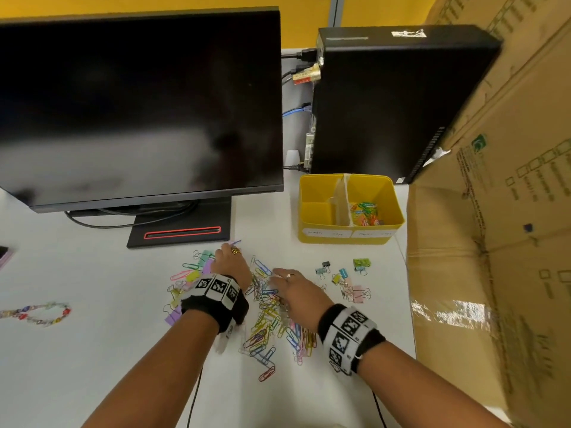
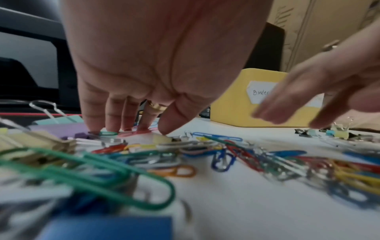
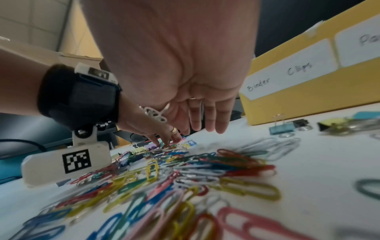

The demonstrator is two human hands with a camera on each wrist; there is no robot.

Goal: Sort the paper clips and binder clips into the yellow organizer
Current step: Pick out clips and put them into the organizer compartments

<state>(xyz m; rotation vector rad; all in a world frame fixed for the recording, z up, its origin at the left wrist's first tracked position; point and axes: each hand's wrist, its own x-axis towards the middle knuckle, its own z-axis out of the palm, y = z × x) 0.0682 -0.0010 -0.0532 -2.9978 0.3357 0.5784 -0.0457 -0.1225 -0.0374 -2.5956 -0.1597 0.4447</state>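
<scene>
A person's left hand [image 1: 230,262] and right hand [image 1: 295,293] work over a heap of coloured paper clips [image 1: 268,316] spread across the middle of a white table [image 1: 77,350], toward its near edge. Seen from the head, the left hand reaches past the heap toward the monitor stand [image 1: 180,230]. Only the left wrist view shows its fingertips [image 2: 111,128] pressed down on the tabletop beside a green paper clip [image 2: 108,133] and a pink one [image 2: 133,133], the fingers fairly straight and gripping nothing that can be made out. The right wrist view shows the right hand's fingers [image 3: 220,123] extended and loosely spread above the heap, holding nothing.

The yellow organizer [image 1: 347,237] stands at the back of the table, right of the monitor [image 1: 139,109], just in front of a black computer tower [image 1: 398,100]. A divider splits it; the right compartment holds a small cluster of paper clips [image 1: 366,214], while the left one looks bare. Its labels blur from above, but the right wrist view reads "Binder Clips" [image 3: 287,74] on the left one.

Pastel binder clips [image 1: 349,279] lie scattered between the heap and the table's right edge, with more [image 1: 188,279] left of the left hand. A large cardboard box [image 1: 500,211] crowds the right edge. A bead chain [image 1: 37,313] lies near the left edge.
</scene>
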